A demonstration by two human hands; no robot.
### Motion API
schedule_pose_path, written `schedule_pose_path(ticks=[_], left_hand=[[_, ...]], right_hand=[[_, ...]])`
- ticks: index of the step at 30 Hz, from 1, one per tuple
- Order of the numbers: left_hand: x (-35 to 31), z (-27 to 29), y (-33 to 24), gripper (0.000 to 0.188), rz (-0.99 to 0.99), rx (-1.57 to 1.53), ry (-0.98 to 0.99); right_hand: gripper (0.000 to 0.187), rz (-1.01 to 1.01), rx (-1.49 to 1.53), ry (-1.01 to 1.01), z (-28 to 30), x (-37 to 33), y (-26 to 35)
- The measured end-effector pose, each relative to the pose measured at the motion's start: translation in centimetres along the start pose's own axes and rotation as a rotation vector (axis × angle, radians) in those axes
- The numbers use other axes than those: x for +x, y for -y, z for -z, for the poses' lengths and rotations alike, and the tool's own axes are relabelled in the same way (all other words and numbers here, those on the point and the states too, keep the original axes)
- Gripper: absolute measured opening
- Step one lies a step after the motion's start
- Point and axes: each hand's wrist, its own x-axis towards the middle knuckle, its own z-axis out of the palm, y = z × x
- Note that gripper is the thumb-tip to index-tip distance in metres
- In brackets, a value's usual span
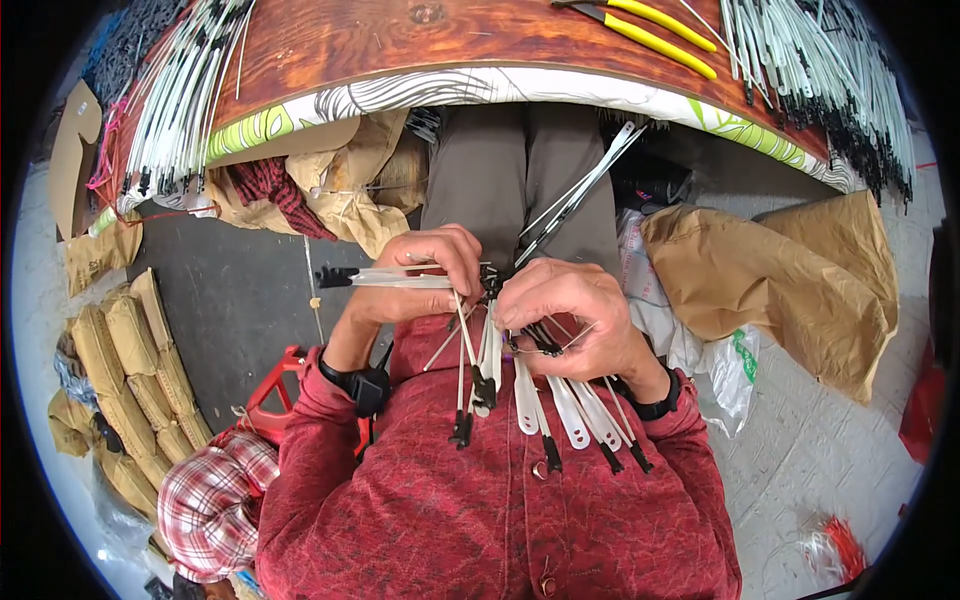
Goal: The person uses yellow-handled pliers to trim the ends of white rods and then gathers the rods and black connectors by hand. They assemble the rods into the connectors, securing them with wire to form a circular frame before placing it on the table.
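My left hand (437, 258) is closed on a bundle of thin pale strips (385, 279) with black ends, which points out to the left. Close beside it, my right hand (580, 310) pinches at the bundle's dark middle (491, 282), fingers bent. Thin rods and flat white strips with holes (566, 412) fan out below both hands over my red shirt, several with black tips. Exactly what sits between the right fingertips is hidden. A few more pale strips (590, 180) lie across my grey trousers on the right.
Ahead is a wooden table (430, 40) with a patterned white edge. Bunches of white strips lie at its left (190, 95) and right (800, 60), near yellow-handled pliers (660, 42). Brown paper (775, 280) lies at right, paper-wrapped bundles (130, 350) and a red stool (270, 400) at left.
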Motion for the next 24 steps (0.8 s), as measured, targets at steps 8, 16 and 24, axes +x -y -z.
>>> schedule_pose_path(ticks=[8, 16, 24], left_hand=[[-0.7, -1.0, 1.1, 0.021, -0.075, 0.088, -0.236], [-0.8, -1.4, 1.5, 0.023, 0.009, -0.040, -0.280], [-1.0, -1.6, 1.2, 0.032, 0.136, -0.171, -0.271]], right_hand=[[0.037, -0.004, -0.011, -0.044, 0.2, 0.1, 0.1], [0.036, -0.025, -0.015, -0.021, 0.5, 0.0, -0.2], [0.038, -0.107, 0.040, -0.056, 0.3, -0.3, -0.2]])
